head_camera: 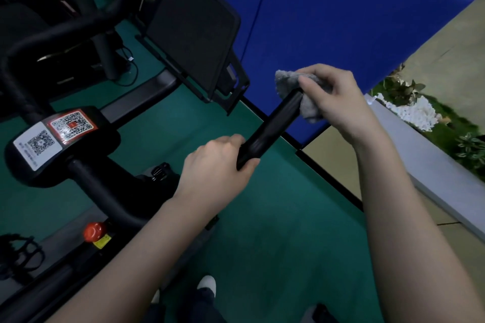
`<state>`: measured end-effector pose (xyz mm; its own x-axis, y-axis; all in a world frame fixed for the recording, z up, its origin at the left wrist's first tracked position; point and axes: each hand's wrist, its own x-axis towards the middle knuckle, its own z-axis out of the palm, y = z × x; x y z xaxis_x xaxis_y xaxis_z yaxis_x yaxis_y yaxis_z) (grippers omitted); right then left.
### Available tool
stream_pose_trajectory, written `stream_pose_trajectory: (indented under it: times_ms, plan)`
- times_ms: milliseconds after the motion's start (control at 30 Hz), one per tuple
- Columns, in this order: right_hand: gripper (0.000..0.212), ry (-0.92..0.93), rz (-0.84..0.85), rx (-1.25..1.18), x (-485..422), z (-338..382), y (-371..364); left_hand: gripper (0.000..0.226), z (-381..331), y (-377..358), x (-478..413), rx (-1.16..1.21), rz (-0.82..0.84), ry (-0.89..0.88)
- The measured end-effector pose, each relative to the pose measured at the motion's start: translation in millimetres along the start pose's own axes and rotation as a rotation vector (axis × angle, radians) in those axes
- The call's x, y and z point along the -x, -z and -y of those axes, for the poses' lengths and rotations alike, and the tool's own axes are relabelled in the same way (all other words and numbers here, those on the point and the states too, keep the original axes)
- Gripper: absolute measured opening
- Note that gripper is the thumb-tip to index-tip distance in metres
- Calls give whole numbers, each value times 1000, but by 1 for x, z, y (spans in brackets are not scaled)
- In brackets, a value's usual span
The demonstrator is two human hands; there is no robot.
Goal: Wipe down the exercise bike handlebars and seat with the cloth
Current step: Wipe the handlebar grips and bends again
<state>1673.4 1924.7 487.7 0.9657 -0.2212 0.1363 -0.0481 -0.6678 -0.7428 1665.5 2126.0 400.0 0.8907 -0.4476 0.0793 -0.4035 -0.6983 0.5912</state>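
My left hand [217, 162] grips the black handlebar [267, 128]; my right hand [333, 97] pinches the grey cloth [291, 81] over the handlebar's far tip.

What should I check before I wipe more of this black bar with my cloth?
1. Cloth held: ok, the right hand pinches it, bunched up.
2. Cloth touching the handlebar: ok, it wraps round the far tip.
3. Bar held steady: ok, the left hand grips its near end.
4. Free path for the cloth down the bar: not ok, the left hand covers the near end, so that hand would have to shift.
5. Middle of the bar already clean: cannot tell, it is too dark.
6. Seat wiped: cannot tell, it is not clearly in view.
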Motion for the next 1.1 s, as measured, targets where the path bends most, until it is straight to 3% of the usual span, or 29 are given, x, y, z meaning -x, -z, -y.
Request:
stream_pose_trajectory:
  times_ms: [100,233,300,367,500,567,633,733,867,1100]
  plan:
    - [17,-14,-140,-170,14,-12,-10,32,0,1,0,0,14,9]
    - [22,111,-438,1,38,-27,-36,33,0,0,1,4,20,6]
    - [21,225,-473,90,37,-28,-35,33,0,0,0,-1,19,6]
    - [20,296,-394,155,27,-23,-26,32,-1,0,0,-4,15,9]
    - [22,50,-141,-53,9,-18,-9,32,-1,0,0,10,14,21]
    - [24,-30,-224,-115,19,-21,-17,33,-1,0,1,22,17,23]
    - [25,-56,-420,-177,36,-23,-39,34,0,0,1,24,17,21]
    - [29,-170,-581,-508,47,-18,-70,35,0,-1,1,20,7,15]
    - [32,-299,-581,-817,44,-18,-88,35,-1,0,1,29,1,16]
    - [31,-333,-501,-918,68,-23,-110,39,0,4,2,55,50,14]
